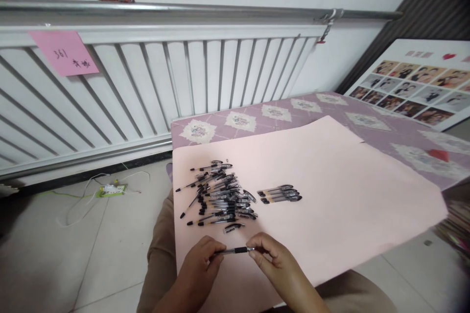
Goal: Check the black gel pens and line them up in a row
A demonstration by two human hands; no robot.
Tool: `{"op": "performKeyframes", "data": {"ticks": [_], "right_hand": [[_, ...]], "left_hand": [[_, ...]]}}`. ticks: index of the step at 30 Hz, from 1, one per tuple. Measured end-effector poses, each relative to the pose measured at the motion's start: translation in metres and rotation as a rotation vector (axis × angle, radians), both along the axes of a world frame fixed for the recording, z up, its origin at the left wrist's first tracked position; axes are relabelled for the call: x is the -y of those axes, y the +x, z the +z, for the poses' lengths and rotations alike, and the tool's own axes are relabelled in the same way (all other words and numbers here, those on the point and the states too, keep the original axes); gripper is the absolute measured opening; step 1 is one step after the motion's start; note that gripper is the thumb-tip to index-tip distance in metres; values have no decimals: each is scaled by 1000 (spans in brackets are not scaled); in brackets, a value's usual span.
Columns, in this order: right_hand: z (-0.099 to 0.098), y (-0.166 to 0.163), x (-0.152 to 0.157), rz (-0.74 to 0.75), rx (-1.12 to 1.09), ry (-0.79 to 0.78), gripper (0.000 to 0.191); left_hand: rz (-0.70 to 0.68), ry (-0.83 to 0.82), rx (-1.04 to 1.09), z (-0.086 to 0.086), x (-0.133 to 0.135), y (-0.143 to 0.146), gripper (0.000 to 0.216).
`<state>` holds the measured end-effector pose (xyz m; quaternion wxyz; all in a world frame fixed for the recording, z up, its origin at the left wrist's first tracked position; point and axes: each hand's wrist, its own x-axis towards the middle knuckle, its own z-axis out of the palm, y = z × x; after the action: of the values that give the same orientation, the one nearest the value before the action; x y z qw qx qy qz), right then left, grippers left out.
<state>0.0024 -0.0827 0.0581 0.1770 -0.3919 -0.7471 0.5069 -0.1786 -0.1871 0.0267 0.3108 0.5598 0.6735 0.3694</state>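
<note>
One pen [240, 250], gripped at both ends above the pink sheet [348, 181].
From the left: my left hand [203, 258] pinches the barrel end between thumb and fingers. Beyond it I see a jumbled heap [220, 200] of pens and loose caps [232, 228]. The pen lies crosswise, black grip nearer my right hand [270, 254], thumb and fingers clasping that end. Farther right, I note a small row [281, 194] of capped pens.

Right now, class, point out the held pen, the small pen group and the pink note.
Held pen [240, 250]: head view, black grip.
Small pen group [279, 194]: head view, middle barrels.
Pink note [65, 54]: head view, near its middle.
</note>
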Motion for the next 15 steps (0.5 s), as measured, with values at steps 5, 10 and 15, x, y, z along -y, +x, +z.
{"op": "performKeyframes", "data": {"ticks": [5,10,15], "right_hand": [[3,-1,2,62,37,139,12],[5,-1,6,104,76,203,17],[8,-3,11,118,136,220,28]], "left_hand": [[2,29,-113,3,-1,-1,22],[8,93,-235,5,0,0,22],[-19,150,-338,6,1,2,23]]}}
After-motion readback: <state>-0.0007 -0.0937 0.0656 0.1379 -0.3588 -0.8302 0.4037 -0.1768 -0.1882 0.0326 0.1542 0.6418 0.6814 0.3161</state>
